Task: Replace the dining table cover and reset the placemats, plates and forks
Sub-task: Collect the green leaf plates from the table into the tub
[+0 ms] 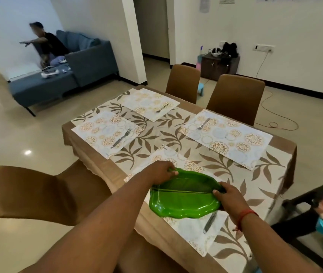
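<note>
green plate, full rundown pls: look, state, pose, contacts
The green plate is leaf-shaped with a wavy raised rim and a ridge running along its middle; it looks like glossy, translucent plastic and appears empty. It sits roughly flat, on or just above the nearest placemat, at the table's near edge; actual contact can't be confirmed. The left hand holds its far-left rim, the right hand its right end, fingers curled over the edge in a two-sided grip. A fork pokes out from under its near-right edge.

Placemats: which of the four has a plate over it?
The nearest placemat, where both hands hold the green plate; the other three carry only forks.
</note>
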